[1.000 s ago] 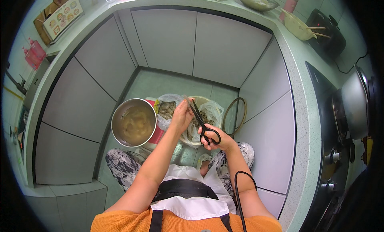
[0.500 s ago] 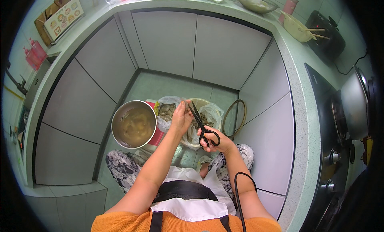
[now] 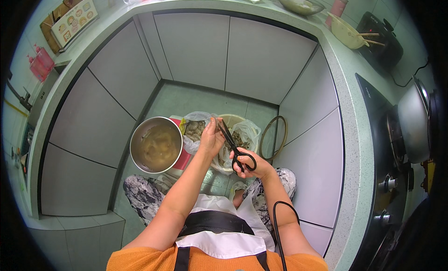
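Note:
My right hand (image 3: 256,164) grips black-handled scissors (image 3: 230,137), fingers in the loops. The long blades point up and away, their tips beside the fingers of my left hand (image 3: 212,139). That hand is closed, its fingertips pinched together; what they hold is too small to make out. Beneath both hands stands a pale round basin (image 3: 231,118) lined with a clear plastic bag (image 3: 248,131) holding small brownish scraps. Left of it, another clear bag (image 3: 199,116) contains greyish pieces that look like raw shrimp. A steel pot (image 3: 132,142) with cloudy yellowish water and pale lumps is farther left.
A red-and-white box (image 3: 183,160) lies under and beside the pot. A brown hoop (image 3: 283,131) leans against the right cabinet (image 3: 305,149). Counters surround the floor space on three sides, with a stove (image 3: 380,187) at right. My knees flank the containers.
The scissors and my left hand have shifted very slightly to the left. Both keep nearly the same pose, and the containers stay where they were.

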Tool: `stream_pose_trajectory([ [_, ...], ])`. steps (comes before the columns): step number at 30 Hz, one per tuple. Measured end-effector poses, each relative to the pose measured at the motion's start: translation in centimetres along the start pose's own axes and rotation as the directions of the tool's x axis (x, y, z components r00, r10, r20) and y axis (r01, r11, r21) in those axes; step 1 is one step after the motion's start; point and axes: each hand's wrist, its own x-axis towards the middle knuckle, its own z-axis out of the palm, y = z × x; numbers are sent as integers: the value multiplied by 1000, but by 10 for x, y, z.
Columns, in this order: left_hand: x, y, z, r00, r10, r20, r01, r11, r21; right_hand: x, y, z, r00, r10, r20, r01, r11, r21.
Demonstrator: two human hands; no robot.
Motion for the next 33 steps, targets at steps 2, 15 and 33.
stream_pose_trajectory([
  [2,0,0,-2,1000,-8,3,8,1000,-16,0,1,-1,1000,1,1,-1,1000,5],
  [15,0,0,2,1000,-17,11,15,988,154,0,-3,6,997,0,-72,-4,999,-47],
  [33,-6,2,19,998,53,-41,-36,939,341,2,1,3,990,-33,-134,17,993,-117],
])
